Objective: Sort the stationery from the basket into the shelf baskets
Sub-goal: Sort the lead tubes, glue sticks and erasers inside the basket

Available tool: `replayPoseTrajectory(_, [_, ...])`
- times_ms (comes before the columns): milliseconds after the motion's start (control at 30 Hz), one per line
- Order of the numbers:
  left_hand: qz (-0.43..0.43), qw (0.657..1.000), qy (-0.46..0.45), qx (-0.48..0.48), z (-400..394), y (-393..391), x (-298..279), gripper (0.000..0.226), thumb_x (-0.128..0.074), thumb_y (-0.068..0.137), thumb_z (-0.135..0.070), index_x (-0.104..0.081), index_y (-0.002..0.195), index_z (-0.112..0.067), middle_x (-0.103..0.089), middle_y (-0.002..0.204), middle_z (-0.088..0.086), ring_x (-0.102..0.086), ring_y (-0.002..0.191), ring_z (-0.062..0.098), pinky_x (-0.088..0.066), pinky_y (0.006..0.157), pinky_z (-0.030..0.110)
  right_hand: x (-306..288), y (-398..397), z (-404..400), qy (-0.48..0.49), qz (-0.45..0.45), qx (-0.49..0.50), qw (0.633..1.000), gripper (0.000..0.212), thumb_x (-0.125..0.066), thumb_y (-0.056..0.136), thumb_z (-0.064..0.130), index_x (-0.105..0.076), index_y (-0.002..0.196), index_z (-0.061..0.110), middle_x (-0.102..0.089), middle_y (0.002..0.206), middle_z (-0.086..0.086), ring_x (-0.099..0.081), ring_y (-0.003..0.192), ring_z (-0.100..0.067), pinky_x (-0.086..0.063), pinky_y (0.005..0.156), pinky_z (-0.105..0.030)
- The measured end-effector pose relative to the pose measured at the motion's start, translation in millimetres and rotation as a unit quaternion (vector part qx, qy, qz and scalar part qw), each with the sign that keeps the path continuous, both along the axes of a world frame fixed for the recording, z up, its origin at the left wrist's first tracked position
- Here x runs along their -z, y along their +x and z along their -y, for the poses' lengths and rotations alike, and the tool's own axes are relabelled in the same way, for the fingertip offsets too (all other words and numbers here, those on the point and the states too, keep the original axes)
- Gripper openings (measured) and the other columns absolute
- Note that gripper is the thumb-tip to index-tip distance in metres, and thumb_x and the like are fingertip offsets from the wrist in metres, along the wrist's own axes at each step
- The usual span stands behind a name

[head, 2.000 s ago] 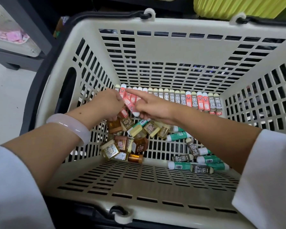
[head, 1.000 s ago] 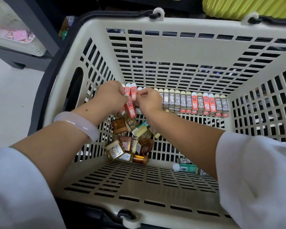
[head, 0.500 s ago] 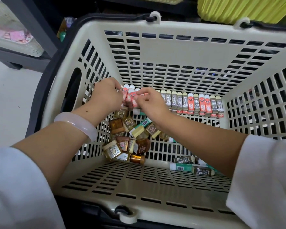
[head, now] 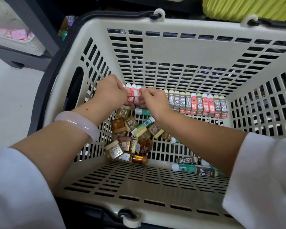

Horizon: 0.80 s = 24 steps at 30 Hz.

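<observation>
A cream slotted basket [head: 172,52] holds stationery. Along its far wall stands a row of red and grey 2B lead tubes [head: 196,104]. My left hand [head: 110,90] and my right hand [head: 153,100] meet at the row's left end, and both pinch a small bunch of red tubes [head: 133,95] held upright between them. Below the hands lies a heap of small brown and gold boxes [head: 127,139]. Green and grey tubes [head: 195,169] lie loose on the basket floor at the right, partly hidden by my right forearm.
A dark shelf frame [head: 31,30] stands at the upper left with a white shelf basket [head: 15,35] holding pink items. A yellow-green bin [head: 248,5] sits behind the basket. Pale floor [head: 10,104] lies to the left.
The right hand brought a red tube up to the left hand. Both hands now press the red tubes together at the left end of the row.
</observation>
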<state>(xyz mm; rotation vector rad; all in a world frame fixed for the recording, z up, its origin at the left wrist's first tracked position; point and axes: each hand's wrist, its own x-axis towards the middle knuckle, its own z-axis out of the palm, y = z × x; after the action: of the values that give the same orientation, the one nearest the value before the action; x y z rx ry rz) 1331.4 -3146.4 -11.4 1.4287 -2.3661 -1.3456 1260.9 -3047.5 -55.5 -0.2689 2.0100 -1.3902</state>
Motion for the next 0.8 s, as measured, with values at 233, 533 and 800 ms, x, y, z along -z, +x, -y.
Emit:
replayPoseTrajectory(233, [0.024,0.995,-0.005,0.096,-7,4,-2,0.020,-0.061,0.087,-0.019,-0.050,0.070,-0.018,-0.056,0.075,0.001,-0.054,0.072,0.017,-0.046,0.064,0.028,-15,-2,2,-0.102,0.169,0.069,0.978,0.012,-0.059,0.089,0.010,-0.050,0.095,0.013,-0.065,0.086,-0.008,-0.063,0.062,-0.013,-0.057,0.070,-0.026])
replayPoseTrajectory(533, [0.139,0.952,-0.042,0.269,-15,3,4,0.024,-0.048,0.094,-0.023,-0.062,0.109,-0.011,-0.059,0.112,0.006,-0.049,0.091,0.016,-0.036,0.073,0.023,14,-22,15,0.054,-0.001,0.103,0.993,0.014,-0.053,0.088,0.000,-0.058,0.090,0.013,-0.060,0.101,-0.008,-0.054,0.082,-0.017,-0.043,0.056,-0.018])
replayPoseTrajectory(800, [0.167,0.909,-0.049,0.378,-23,4,6,0.038,-0.044,0.096,-0.026,-0.048,0.132,-0.014,-0.053,0.129,0.011,-0.048,0.114,0.024,-0.033,0.082,0.023,-10,-31,-8,0.089,0.010,-0.124,0.988,0.039,-0.044,0.093,0.004,-0.048,0.132,0.006,-0.057,0.122,-0.010,-0.056,0.101,-0.020,-0.049,0.094,-0.037])
